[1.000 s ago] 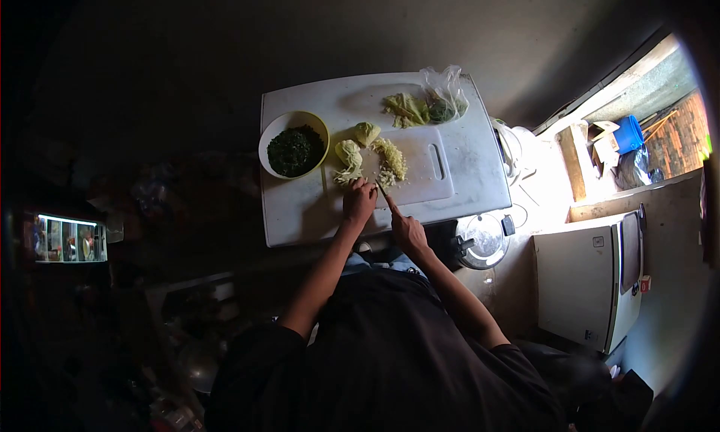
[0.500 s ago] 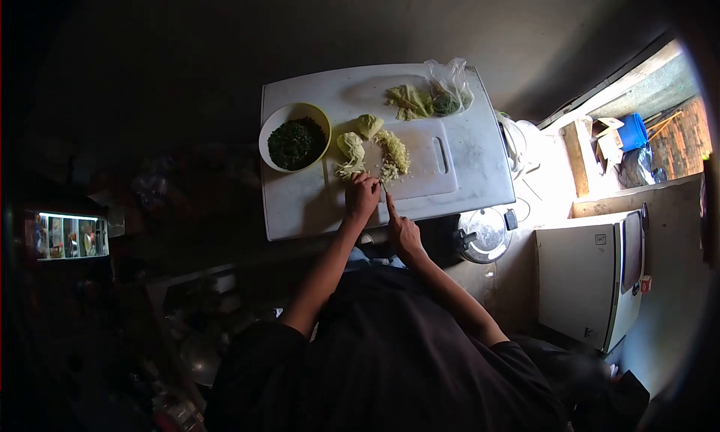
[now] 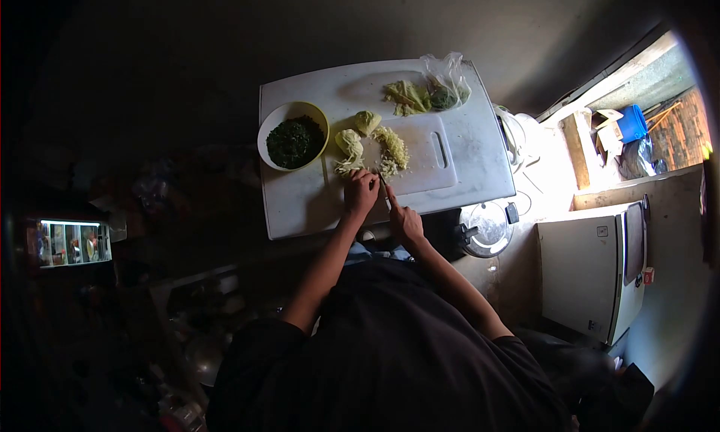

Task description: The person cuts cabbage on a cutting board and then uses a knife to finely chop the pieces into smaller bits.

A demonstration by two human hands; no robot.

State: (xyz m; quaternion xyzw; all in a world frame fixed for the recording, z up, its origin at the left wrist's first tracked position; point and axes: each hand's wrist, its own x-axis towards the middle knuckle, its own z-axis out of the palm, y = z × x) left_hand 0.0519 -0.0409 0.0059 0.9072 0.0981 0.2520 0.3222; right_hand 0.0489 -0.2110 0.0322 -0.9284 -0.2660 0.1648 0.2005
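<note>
My left hand (image 3: 361, 192) is closed with its fingertips pressed down on cabbage at the near edge of a white cutting board (image 3: 427, 181); the piece under the fingers is mostly hidden. Close beside it, my right hand (image 3: 406, 223) grips a knife (image 3: 382, 180), index finger stretched along its back. The blade meets the board right by my left fingertips. Finely chopped cabbage (image 3: 393, 148) lies in a curved heap beyond the knife. Shredded cabbage strips (image 3: 349, 164) rest left of it, below two pale green cabbage chunks (image 3: 349, 142).
A bowl (image 3: 326, 136) of dark chopped greens stands at the table's left. Loose cabbage leaves (image 3: 407, 96) and a clear plastic bag (image 3: 448, 79) lie at the back. A lidded pot (image 3: 487, 229) sits below the table's right edge, and a white fridge (image 3: 577, 271) stands farther right.
Both hands keep nearly the same place, with the knife still beside my left fingertips. The whole view has shifted very slightly.
</note>
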